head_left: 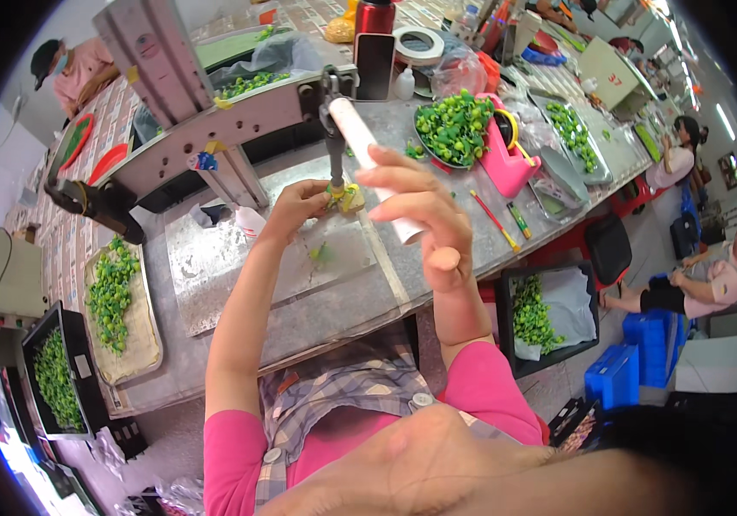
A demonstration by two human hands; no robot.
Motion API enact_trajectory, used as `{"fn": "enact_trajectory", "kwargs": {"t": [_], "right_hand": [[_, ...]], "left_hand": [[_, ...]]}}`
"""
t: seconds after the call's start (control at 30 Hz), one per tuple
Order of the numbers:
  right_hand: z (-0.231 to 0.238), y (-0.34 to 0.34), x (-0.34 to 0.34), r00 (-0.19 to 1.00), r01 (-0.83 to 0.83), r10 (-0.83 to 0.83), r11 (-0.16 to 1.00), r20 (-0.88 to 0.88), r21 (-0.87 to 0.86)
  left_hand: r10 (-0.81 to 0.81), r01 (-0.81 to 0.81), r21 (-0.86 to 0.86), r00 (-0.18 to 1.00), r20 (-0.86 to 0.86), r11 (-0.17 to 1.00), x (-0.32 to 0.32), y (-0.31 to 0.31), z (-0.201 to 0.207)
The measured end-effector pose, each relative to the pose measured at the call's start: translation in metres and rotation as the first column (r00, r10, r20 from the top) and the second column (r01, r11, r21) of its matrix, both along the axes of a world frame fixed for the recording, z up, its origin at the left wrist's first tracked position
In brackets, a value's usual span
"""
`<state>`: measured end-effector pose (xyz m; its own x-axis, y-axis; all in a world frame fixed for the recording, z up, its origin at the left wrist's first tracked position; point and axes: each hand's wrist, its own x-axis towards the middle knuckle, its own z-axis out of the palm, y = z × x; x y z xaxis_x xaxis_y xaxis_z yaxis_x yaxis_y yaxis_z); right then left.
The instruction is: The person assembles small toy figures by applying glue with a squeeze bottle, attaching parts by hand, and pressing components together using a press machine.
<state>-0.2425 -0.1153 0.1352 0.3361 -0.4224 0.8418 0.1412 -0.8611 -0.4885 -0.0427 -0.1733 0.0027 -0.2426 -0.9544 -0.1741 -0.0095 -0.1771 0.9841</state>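
A bench hand press stands in front of me, with a dark vertical ram (335,163) and a long pale lever handle (356,129) slanting toward me. My right hand (424,202) has its fingers curled loosely across the lower part of this handle, the thumb off it. Beneath the ram sits a small yellowish block (351,199). At the block's left side, my left hand (297,206) pinches a tiny green-yellow piece; the fingertips mostly hide it. A blurred green piece (321,254) shows over the metal plate (214,275) just below that hand.
Small green pieces fill a round dish (453,129) beside a pink holder (506,159), a tray (115,301) at left, and black crates (59,370) on both sides. Two pencil-like sticks (493,221) lie at right. A phone (374,67) leans on a red flask (374,17). Other people sit nearby.
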Motion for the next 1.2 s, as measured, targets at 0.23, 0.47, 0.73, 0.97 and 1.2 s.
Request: {"fn": "enact_trajectory", "kwargs": {"t": [0.23,0.47,0.73,0.97,1.2], "right_hand": [[-0.035,-0.016,-0.003,0.942,-0.034,-0.122,0.892,0.313,0.451],[-0.150,-0.086,0.001,0.867,0.494,-0.408,0.780,-0.286,0.384],[-0.164,-0.083,0.011,0.847,0.501,-0.377,0.802,-0.375,0.324],[-0.166,-0.082,0.014,0.861,0.504,-0.454,0.822,-0.231,0.265],[-0.172,-0.081,0.015,0.874,0.486,-0.446,0.804,-0.193,0.342]], "left_hand": [[0.024,-0.024,0.034,1.000,0.010,0.999,0.002,-0.001,-0.003],[0.000,0.010,0.080,0.993,-0.120,0.997,0.003,-0.007,-0.014],[0.203,-0.210,0.058,0.973,0.111,0.976,0.000,-0.003,-0.011],[0.233,-0.224,-0.132,0.970,0.062,0.966,-0.006,0.007,-0.006],[0.272,-0.215,-0.224,0.925,0.264,0.951,-0.004,0.026,0.010]]}}
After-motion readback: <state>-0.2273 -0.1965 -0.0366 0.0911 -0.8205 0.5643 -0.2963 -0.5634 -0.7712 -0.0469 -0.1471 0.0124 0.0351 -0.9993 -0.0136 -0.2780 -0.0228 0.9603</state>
